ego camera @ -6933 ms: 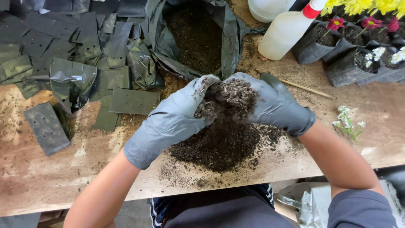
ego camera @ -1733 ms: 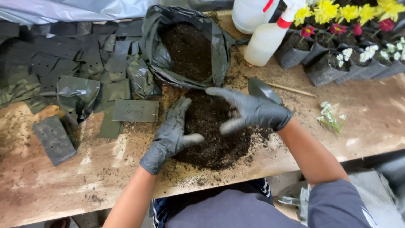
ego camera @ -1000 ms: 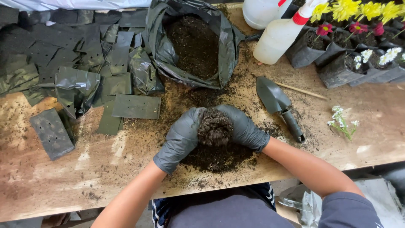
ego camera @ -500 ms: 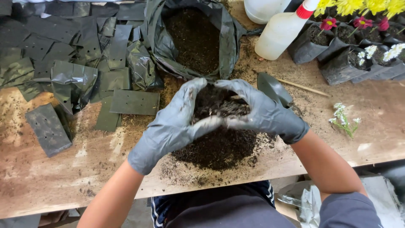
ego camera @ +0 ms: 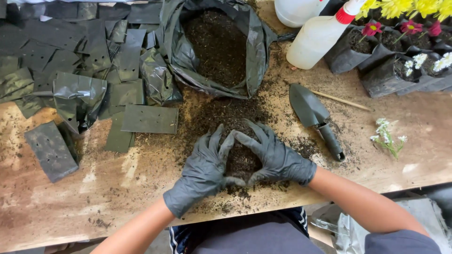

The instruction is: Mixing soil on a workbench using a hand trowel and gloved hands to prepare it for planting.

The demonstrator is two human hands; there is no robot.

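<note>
While both gloved hands press flat on the table (ego camera: 70, 202), I read the scene as follows: the left hand (ego camera: 203, 169) and right hand (ego camera: 275, 157) ring the soil pile (ego camera: 241, 157) near the table's near edge, fingers spread wide, fingertips and thumbs nearly meeting, gripping nothing. Loose soil is scattered far of the pile, toward the open soil bag (ego camera: 219, 44), which lies at the far edge and looks well filled. A trowel (ego camera: 313, 117) lies untouched just right of the right hand, with a thin stick (ego camera: 341, 100) beyond it and a cut sprig (ego camera: 388, 136) of small white flowers farther right. Flat black grow bags (ego camera: 94, 70) cover the far left; none near the pile holds soil. Filled bags with flowers (ego camera: 400, 51) stand at far right, beside a spray bottle (ego camera: 322, 33). My judgement: soil is heaped and being gathered; bagging it and setting the sprig appear not yet done.
</note>
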